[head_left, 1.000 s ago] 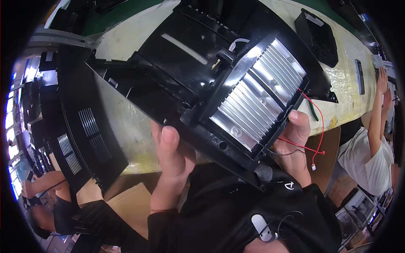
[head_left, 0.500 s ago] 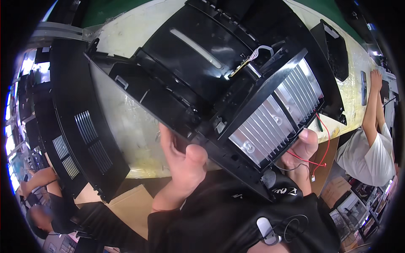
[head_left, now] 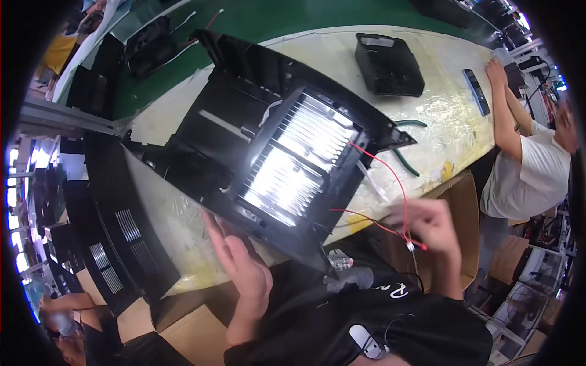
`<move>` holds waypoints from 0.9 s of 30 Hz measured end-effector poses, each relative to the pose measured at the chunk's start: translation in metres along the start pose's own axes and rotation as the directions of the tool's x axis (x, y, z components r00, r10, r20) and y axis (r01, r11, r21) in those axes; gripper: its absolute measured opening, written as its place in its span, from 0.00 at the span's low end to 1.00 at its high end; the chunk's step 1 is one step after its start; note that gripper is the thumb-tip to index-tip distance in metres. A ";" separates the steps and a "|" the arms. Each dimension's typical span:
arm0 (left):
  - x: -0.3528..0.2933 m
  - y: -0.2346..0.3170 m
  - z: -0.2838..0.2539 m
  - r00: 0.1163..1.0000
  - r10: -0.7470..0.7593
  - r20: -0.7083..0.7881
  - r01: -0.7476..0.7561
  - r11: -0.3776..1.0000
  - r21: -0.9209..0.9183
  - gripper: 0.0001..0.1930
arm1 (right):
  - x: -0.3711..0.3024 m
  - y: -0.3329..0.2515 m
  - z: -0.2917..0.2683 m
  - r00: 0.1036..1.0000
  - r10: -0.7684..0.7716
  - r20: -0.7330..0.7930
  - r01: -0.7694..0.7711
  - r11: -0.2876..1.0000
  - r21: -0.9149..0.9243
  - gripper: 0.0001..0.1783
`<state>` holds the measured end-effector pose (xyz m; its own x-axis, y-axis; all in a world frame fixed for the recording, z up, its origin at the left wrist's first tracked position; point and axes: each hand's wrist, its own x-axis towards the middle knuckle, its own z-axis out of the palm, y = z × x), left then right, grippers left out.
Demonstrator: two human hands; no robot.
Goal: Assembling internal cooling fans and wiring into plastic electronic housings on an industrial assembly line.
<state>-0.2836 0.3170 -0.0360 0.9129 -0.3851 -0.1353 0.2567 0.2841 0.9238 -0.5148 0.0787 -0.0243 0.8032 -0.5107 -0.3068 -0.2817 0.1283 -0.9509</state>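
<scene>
Having left the edge of the black plastic housing since half a second ago, the right hand is now hovering beside the red wires, blurring so much that I cannot tell whether its fingers are gripping anything. The housing is lying at a slant over the pale, film-covered worktable, its two banks of silver metal fins facing up and reflecting brightly. The left hand is supporting the housing's near left edge, its fingers reaching straight under the rim and its thumb standing apart. Green-handled pliers are poking out from beneath the right corner. Beyond it, a black plastic bin is sitting on the worktable, while a black vented panel is standing at the left.
</scene>
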 end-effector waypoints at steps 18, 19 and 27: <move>-0.008 0.027 0.087 1.000 0.028 0.014 -0.024 0.972 -0.234 0.34 | 0.172 -0.140 0.046 0.879 -0.265 0.397 0.198 0.959 0.203 0.35; -0.004 0.039 0.095 0.995 0.096 0.036 -0.086 0.971 -0.225 0.35 | 0.173 -0.156 0.039 0.865 -0.342 0.368 0.296 0.939 0.177 0.37; 0.217 0.135 0.217 0.884 0.403 0.235 -0.346 0.905 -0.248 0.19 | 0.289 -0.303 -0.019 0.866 -0.467 0.180 0.314 0.787 0.531 0.25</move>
<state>-0.1199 0.0813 0.1376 0.8363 -0.4324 0.3370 -0.0053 0.6083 0.7937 -0.2076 -0.1241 0.1764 0.9214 -0.3489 0.1710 0.3093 0.3923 -0.8663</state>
